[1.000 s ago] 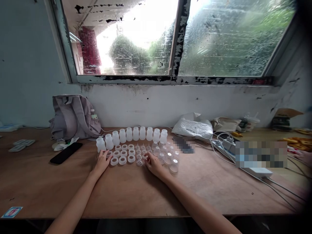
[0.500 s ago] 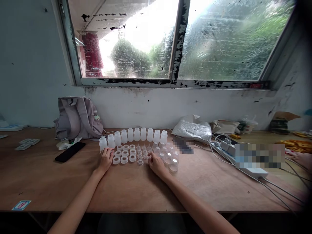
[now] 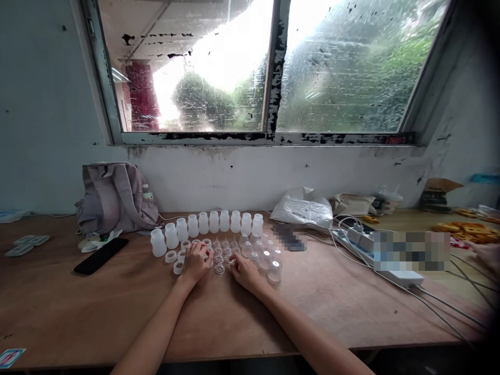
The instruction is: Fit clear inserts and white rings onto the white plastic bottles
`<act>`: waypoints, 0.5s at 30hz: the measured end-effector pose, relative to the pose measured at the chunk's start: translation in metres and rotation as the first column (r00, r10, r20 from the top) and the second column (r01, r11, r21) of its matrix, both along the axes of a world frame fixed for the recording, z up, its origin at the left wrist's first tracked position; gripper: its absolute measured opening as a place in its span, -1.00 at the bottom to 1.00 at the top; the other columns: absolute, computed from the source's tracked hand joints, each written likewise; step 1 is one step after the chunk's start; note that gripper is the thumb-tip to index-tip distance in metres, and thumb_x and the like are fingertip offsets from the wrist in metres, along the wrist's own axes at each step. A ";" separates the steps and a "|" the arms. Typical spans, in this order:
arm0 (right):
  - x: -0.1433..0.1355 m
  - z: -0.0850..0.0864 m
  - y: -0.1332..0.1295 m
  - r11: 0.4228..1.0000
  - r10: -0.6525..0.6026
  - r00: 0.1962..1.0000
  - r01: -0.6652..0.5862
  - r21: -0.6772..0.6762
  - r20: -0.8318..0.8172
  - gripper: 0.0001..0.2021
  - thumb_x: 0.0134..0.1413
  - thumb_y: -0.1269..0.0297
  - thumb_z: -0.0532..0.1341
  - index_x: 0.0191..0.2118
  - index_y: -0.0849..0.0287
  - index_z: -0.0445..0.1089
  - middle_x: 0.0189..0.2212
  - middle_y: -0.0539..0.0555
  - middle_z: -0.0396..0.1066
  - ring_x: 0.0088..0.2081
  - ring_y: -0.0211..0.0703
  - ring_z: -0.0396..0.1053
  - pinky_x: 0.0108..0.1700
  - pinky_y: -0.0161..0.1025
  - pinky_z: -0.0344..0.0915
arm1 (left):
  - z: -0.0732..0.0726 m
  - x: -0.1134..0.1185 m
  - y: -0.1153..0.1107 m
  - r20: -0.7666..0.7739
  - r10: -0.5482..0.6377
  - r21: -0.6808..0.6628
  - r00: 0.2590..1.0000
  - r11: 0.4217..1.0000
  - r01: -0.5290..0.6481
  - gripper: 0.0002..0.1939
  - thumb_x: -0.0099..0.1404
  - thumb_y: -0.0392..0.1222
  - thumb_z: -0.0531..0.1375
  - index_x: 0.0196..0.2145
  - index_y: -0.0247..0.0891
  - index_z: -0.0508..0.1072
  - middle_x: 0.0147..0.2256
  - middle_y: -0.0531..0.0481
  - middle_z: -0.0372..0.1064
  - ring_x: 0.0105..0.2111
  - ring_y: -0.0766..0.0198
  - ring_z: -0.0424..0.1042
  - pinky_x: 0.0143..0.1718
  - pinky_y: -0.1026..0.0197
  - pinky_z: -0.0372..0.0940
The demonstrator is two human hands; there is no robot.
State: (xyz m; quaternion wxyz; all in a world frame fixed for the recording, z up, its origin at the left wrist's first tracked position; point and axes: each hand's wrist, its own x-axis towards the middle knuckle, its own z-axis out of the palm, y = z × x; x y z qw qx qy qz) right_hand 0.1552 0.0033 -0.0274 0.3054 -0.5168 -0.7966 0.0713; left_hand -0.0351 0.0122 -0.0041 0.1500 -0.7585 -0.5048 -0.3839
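Observation:
My left hand (image 3: pixel 196 262) lies over the white plastic rings (image 3: pixel 178 267), fingers spread and covering part of the group. My right hand (image 3: pixel 245 272) is beside the clear nipple-like pieces (image 3: pixel 219 269), fingers bent but a little apart; no held thing shows. Just right of it stand clear domed caps (image 3: pixel 274 274), several together. Behind both hands, white translucent bottles (image 3: pixel 192 226) form a curved row, upright with open necks. One ring (image 3: pixel 171 256) sits left of the others, near the leftmost bottle (image 3: pixel 158 243).
A black phone (image 3: pixel 101 255) and a grey backpack (image 3: pixel 117 198) are at left. Further right are a silver padded bag (image 3: pixel 302 208), a power strip (image 3: pixel 398 274) with trailing cables, and yellow parts (image 3: pixel 466 232). Another person's hand (image 3: pixel 484 252) shows at the right edge.
My left hand has moved right, from beside the leftmost bottle to over the rings. My right hand stays by the clear pieces. The camera view has shifted slightly.

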 end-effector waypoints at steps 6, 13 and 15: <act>-0.005 0.005 -0.008 0.976 0.182 0.980 -0.190 0.109 0.080 -0.77 0.01 0.40 0.06 -0.18 0.16 0.34 -0.32 0.10 0.31 -0.22 -0.17 0.25 -0.15 -0.30 0.14 | -0.004 -0.017 -0.003 -0.099 -0.204 -0.148 0.974 0.971 0.189 -0.87 0.04 -0.10 0.18 -0.46 -0.20 0.38 -0.20 -0.06 0.27 -0.12 0.10 0.20 -0.06 0.04 0.07; -0.004 0.005 -0.005 0.956 0.279 0.960 -0.277 0.101 -0.004 -0.86 -0.06 0.47 0.10 -0.35 0.16 0.36 -0.38 0.05 0.28 -0.27 -0.19 0.23 -0.18 -0.29 0.16 | -0.002 -0.011 -0.005 0.000 -0.279 -0.193 0.960 0.942 0.273 -0.92 0.08 -0.17 0.13 -0.45 -0.22 0.32 -0.20 -0.09 0.26 -0.11 0.09 0.21 -0.10 0.03 0.12; -0.004 0.003 -0.003 0.958 0.271 0.962 -0.267 0.104 -0.024 -0.86 -0.07 0.48 0.10 -0.36 0.17 0.34 -0.39 0.05 0.28 -0.29 -0.20 0.23 -0.20 -0.29 0.16 | 0.001 -0.008 -0.008 0.090 -0.299 -0.165 0.950 0.936 0.310 -0.93 0.14 -0.20 0.06 -0.41 -0.22 0.28 -0.23 -0.09 0.27 -0.11 0.12 0.22 -0.11 0.06 0.15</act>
